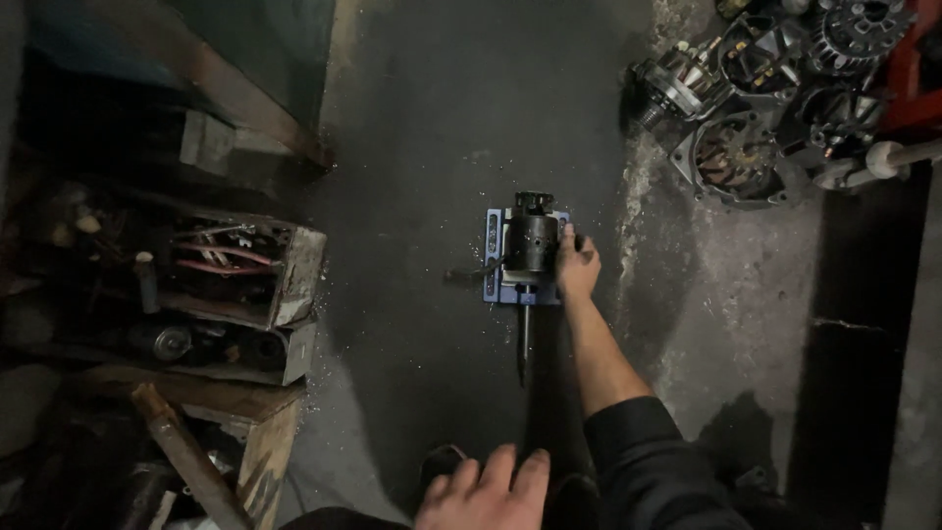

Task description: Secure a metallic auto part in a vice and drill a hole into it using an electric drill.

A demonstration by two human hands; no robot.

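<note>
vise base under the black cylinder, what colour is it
Blue. The vise base shows clearest in the head view, beside the right hand.

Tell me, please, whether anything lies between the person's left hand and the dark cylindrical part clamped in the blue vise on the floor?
Nothing visible does. Only bare dark floor separates the left hand from the dark cylindrical part in the blue vise. The right hand already rests against the part.
</note>
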